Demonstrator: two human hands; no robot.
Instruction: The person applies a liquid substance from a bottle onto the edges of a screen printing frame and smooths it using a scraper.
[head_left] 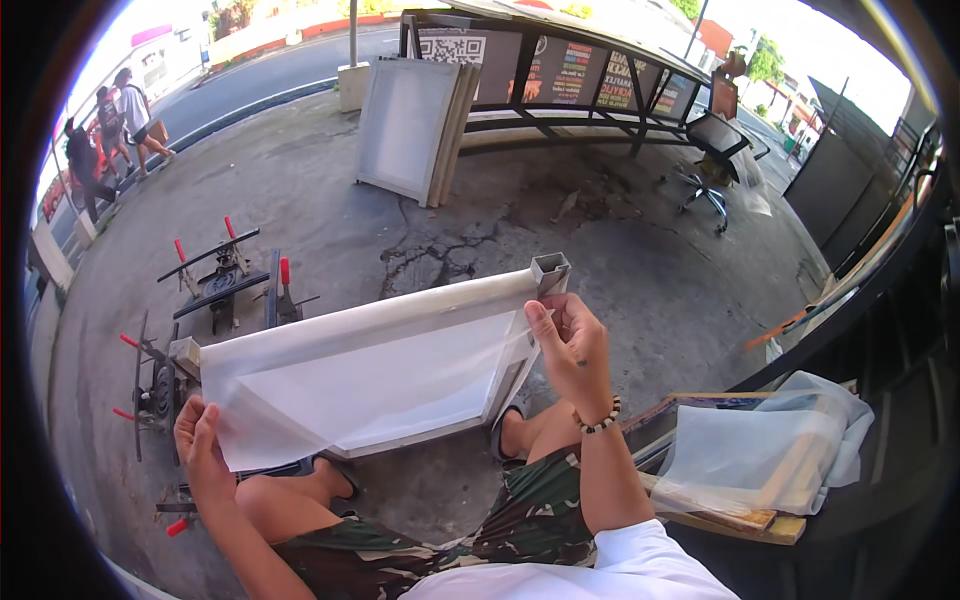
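Note:
A translucent white sheet of mesh (265, 410) drapes over the upper bar of a rectangular metal frame (550, 266), which stands tilted in front of my knees. The bar's square hollow end shows at the right. My left hand (203, 445) pinches the sheet's lower left edge between thumb and fingers. At the frame's upper right corner, my right hand (575, 345) is closed on the sheet's right edge, thumb uppermost. Through the mesh, the inside of the frame looks pale white. Part of the frame's left side is hidden behind the sheet.
Several clamp fixtures with red handles (222, 284) lie on the concrete at left. Framed screens (405, 125) lean by a sign rack (565, 72). An office chair (712, 150) stands far right. Loose mesh (745, 455) covers wooden frames (785, 528) beside me. People (135, 108) walk along the road.

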